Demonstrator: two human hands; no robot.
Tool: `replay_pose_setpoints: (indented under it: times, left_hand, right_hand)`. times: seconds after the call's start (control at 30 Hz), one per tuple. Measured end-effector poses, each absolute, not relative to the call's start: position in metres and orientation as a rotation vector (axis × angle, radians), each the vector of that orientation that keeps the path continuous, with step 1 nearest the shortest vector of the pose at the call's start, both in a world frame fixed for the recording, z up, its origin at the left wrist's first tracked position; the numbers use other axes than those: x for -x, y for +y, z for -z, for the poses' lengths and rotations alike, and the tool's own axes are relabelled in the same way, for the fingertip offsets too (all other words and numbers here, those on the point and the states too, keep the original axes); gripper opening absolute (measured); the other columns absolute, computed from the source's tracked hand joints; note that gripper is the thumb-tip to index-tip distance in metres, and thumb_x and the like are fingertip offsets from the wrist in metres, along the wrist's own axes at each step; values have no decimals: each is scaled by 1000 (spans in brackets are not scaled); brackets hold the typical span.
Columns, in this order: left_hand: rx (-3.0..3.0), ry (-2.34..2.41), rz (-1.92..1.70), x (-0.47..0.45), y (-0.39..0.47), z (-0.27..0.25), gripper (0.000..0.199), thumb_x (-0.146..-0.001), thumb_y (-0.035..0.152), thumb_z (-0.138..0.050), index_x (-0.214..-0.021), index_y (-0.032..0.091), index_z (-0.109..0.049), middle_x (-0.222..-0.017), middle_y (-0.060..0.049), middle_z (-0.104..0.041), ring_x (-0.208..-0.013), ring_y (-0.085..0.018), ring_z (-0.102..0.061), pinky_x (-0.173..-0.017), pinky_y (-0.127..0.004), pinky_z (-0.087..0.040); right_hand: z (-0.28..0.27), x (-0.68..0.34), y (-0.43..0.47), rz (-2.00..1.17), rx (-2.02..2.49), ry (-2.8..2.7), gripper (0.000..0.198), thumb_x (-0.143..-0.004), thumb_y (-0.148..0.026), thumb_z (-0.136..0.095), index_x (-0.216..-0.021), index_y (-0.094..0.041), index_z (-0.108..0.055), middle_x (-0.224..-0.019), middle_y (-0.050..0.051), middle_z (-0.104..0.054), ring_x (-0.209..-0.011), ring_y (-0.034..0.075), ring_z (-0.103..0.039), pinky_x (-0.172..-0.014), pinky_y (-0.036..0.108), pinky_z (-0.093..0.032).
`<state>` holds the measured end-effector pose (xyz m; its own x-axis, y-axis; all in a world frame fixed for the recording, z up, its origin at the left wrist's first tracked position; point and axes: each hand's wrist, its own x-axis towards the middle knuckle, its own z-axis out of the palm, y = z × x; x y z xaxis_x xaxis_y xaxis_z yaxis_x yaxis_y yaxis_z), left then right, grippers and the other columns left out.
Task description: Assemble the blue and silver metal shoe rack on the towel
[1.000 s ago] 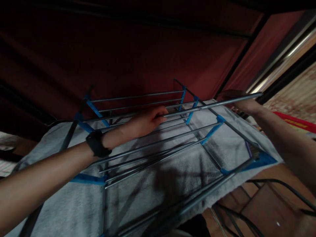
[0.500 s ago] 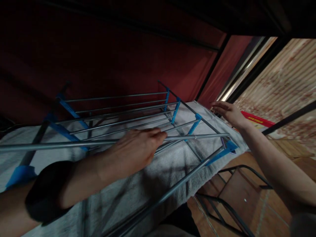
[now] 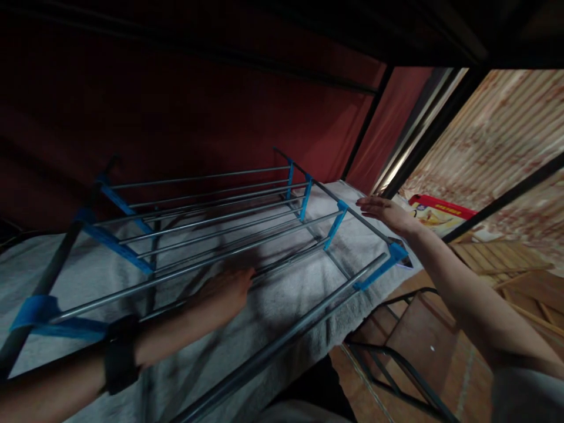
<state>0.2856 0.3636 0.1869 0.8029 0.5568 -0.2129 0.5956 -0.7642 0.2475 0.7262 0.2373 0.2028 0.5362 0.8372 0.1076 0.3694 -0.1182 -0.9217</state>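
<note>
A metal rack [image 3: 211,220] of thin silver rods and blue plastic joints lies on a grey towel [image 3: 282,305]. My left hand [image 3: 224,291], with a black band on its wrist, reaches in under the upper rods, and its fingers curl around a lower metal rod [image 3: 291,257]. My right hand [image 3: 385,212] is flat with palm down and fingers apart, at the dark side bar of the rack's right end, close to a blue corner joint [image 3: 396,251]. I cannot tell whether it touches the bar.
A dark red fabric wall [image 3: 198,111] with black frame bars stands behind the rack. A red and yellow packet [image 3: 440,212] lies at the right. A black-framed wooden stool [image 3: 409,346] stands below the towel's edge on a wooden floor. A brick wall is far right.
My left hand has brought the long rod down from above the rack and now sits low among the lower rods. My right hand has stayed open and slid slightly left along the right end.
</note>
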Motion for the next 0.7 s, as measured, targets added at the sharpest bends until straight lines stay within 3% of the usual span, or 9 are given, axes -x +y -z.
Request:
replay_pose_setpoints:
  times: [0.3,0.43,0.53,0.7]
  left_hand:
    - [-2587,975,136,-336,369,-191,38,-97,27,-37,-116,16,-68,-118,-13,-71,-112,-28,-66,-97,-42,-49]
    - [-2552,966,83,-358,374,-190,32,-95,31,-44,-112,16,-67,-117,-13,-72,-108,-27,-67,-93,-38,-50]
    - [-2557,842,-53,-365,373,-188,34,-98,32,-39,-108,16,-67,-111,-13,-73,-101,-26,-69,-88,-37,-52]
    - [-2564,809,-152,-358,368,-180,35,-98,31,-36,-92,19,-69,-97,-12,-75,-91,-26,-71,-81,-37,-53]
  right_hand:
    - [-162,-737,245,-863,1691,-949,25,-73,-34,-81,-92,-20,-74,-105,8,-74,-95,20,-69,-100,40,-55]
    - [-146,-743,245,-962,1646,-908,32,-68,-33,-85,-94,-20,-74,-109,9,-74,-96,21,-70,-100,41,-56]
    - [-136,-740,244,-982,1546,-891,40,-65,-33,-87,-100,-20,-73,-113,10,-74,-102,24,-70,-104,45,-53]
    - [-123,-723,248,-874,1514,-941,34,-79,-40,-75,-109,-24,-72,-118,9,-73,-111,27,-68,-107,47,-51]
